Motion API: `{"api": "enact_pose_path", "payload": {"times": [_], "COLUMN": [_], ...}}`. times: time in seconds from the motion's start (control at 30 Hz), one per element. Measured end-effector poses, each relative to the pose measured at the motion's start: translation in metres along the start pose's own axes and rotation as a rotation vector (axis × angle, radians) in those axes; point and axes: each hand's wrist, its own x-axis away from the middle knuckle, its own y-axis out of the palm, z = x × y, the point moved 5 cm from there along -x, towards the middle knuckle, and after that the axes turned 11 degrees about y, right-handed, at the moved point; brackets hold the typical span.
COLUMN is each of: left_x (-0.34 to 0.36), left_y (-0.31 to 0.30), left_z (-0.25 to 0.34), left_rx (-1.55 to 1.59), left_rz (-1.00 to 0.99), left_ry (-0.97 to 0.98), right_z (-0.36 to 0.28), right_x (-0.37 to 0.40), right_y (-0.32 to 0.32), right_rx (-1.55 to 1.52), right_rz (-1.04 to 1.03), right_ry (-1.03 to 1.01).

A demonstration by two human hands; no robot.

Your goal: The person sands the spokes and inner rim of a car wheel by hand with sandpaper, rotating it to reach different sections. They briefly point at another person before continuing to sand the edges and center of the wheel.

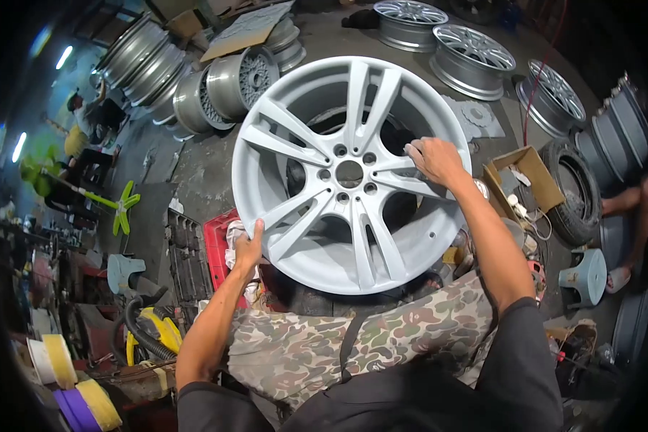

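A large silver-white alloy wheel rim (325, 155) with paired spokes faces me, propped just in front of my lap. My left hand (248, 247) grips its lower left edge, with the thumb on the front lip and the fingers hidden behind. On the right-hand spoke pair rests my right hand (435, 160), its fingers bent and pressed together against the metal. Whatever may lie under those fingertips is hidden. Camouflage cloth (410, 324) covers my lap below the wheel.
Stacked rims (147, 68) stand back left, and more rims (474, 61) lie back right. A cardboard box (522, 180) and a tyre (572, 191) sit at right, beside a blue stool (583, 277). A red crate (219, 245) is left of the wheel. People work far left.
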Motion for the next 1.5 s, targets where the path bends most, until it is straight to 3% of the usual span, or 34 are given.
{"api": "enact_pose_path", "payload": {"times": [0.07,0.1,0.13,0.2,0.27,0.3,0.33,0.47,0.53,0.6,0.67,0.7,0.73,0.8,0.83,0.87,0.93,1.0,1.07,1.1,1.17,1.23,1.27,1.33,1.4,1.47,1.5], "left_x": [0.012,0.002,-0.012,-0.041,-0.079,-0.076,-0.098,-0.145,-0.146,-0.151,-0.137,-0.137,-0.131,-0.095,-0.072,-0.065,-0.047,-0.046,-0.046,-0.042,-0.038,-0.041,-0.043,-0.039,-0.049,-0.06,-0.054], "left_y": [0.001,-0.005,-0.007,-0.018,-0.032,-0.032,-0.035,-0.01,0.011,0.031,0.043,0.05,0.054,0.06,0.06,0.057,0.069,0.078,0.09,0.096,0.1,0.105,0.105,0.1,0.091,0.075,0.066], "left_z": [0.03,0.025,0.013,0.001,-0.001,0.044,0.06,0.144,0.187,0.208,0.228,0.222,0.221,0.229,0.234,0.228,0.223,0.207,0.197,0.196,0.198,0.198,0.197,0.203,0.2,0.191,0.197], "left_rx": [0.04,-0.114,-0.116,-0.177,-0.263,-0.351,-0.52,-0.396,-0.273,-0.378,-0.435,-0.364,-0.295,-0.48,-0.556,-0.561,-0.706,-0.675,-0.92,-0.933,-0.958,-0.968,-0.967,-0.932,-0.915,-0.687,-0.783], "left_rz": [0.018,0.069,0.051,0.113,0.117,0.167,0.166,0.229,0.193,0.229,0.218,0.195,0.176,0.373,0.42,0.426,0.336,0.295,0.211,0.125,0.095,0.013,0.019,0.141,0.124,0.086,0.123], "left_ry": [-0.129,0.019,0.02,0.211,0.233,0.335,0.314,0.448,0.526,0.571,0.637,0.698,0.758,0.986,1.184,1.168,1.419,1.377,1.373,1.261,1.241,1.212,1.207,1.381,1.313,1.303,1.321], "right_z": [0.001,0.003,0.003,0.002,0.002,0.008,0.004,0.009,0.007,0.014,0.028,0.022,0.013,-0.01,-0.024,-0.038,-0.063,-0.07,-0.071,-0.072,-0.072,-0.073,-0.074,-0.086,-0.084,-0.084,-0.086], "right_x": [0.0,0.001,0.005,0.015,0.028,0.037,0.048,0.112,0.137,0.146,0.149,0.148,0.151,0.167,0.177,0.193,0.228,0.25,0.255,0.25,0.245,0.234,0.229,0.221,0.23,0.234,0.235], "right_y": [0.001,0.002,0.003,0.001,0.002,0.007,0.008,0.036,0.046,0.049,0.047,0.037,0.029,-0.004,-0.012,-0.016,-0.01,-0.006,-0.006,-0.007,0.0,0.027,0.035,0.047,0.032,0.02,0.014], "right_rx": [-0.004,-0.038,-0.067,-0.057,-0.126,-0.189,-0.177,-0.445,-0.415,-0.468,-0.394,-0.345,-0.335,-0.108,-0.125,-0.143,-0.201,-0.116,-0.031,0.008,0.049,0.228,0.232,0.371,0.364,0.358,0.359], "right_rz": [-0.025,-0.021,-0.025,-0.088,-0.092,-0.095,-0.116,-0.134,-0.117,-0.211,-0.155,-0.061,-0.079,0.1,0.051,0.003,-0.218,-0.291,-0.355,-0.412,-0.474,-0.502,-0.502,-0.412,-0.433,-0.465,-0.451], "right_ry": [0.037,0.054,0.069,0.13,0.232,0.282,0.277,0.495,0.567,0.66,0.541,0.353,0.336,0.257,0.209,0.168,-0.038,-0.048,-0.071,-0.064,-0.055,-0.166,-0.172,-0.358,-0.358,-0.364,-0.359]}}
